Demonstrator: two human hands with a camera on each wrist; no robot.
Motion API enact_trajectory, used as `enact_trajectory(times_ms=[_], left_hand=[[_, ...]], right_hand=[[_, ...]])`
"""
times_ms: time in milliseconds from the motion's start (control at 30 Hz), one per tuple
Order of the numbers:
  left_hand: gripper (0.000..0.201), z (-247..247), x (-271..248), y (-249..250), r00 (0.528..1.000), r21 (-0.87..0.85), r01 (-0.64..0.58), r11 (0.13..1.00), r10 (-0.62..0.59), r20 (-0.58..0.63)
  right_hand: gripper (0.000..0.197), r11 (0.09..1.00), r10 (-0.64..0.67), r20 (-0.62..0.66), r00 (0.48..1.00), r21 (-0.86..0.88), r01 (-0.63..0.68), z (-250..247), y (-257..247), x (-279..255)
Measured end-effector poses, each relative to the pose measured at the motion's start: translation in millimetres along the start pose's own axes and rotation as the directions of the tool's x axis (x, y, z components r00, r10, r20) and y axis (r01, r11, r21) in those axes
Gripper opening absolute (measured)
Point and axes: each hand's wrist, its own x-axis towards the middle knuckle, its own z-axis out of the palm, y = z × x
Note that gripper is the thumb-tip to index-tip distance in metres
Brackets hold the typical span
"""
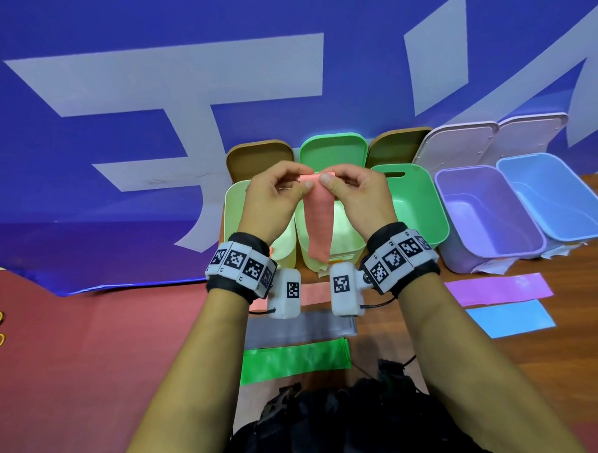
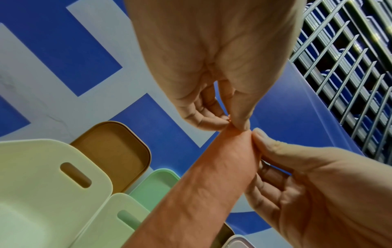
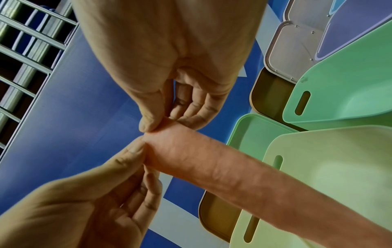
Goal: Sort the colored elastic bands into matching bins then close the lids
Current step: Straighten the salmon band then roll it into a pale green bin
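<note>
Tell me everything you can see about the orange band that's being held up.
The orange band is a flat, wide strip of salmon-orange stretchy material, slightly wrinkled. It hangs straight down, limp, above the pale yellow bin; whether its lower end touches the bin is unclear. Its top edge is pinched between thumb and fingers of both the left hand and the right hand, close together. Nothing else touches it.

text: none legible | wrist bands (image 1: 241,265): coded squares, tiny characters perhaps unreadable
</note>
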Motion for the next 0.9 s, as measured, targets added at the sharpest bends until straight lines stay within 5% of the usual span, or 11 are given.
enact_trajectory(times_ms=[200,567,900], left_hand=[[0.013,1.0,-1.5,-0.7,1.0,0.026,0.008,1.0,-0.007,-0.011],[0.028,-0.6,-1.0,-3.6,1.0,-0.003,0.017,1.0,-0.017,0.018],[0.019,0.5,-2.7,-4.0,1.0,0.033,-0.024,0.999,0.023,0.011]], right_hand=[[0.022,0.997,0.035,0.003,0.999,0.065,-0.035,-1.2,-1.6,-1.0],[0.02,0.999,0.005,0.007,1.0,0.033,-0.006,-1.0,-1.1,-1.0],[0.011,1.0,0.021,0.016,1.0,0.014,-0.021,-0.4,1.3,-1.6]])
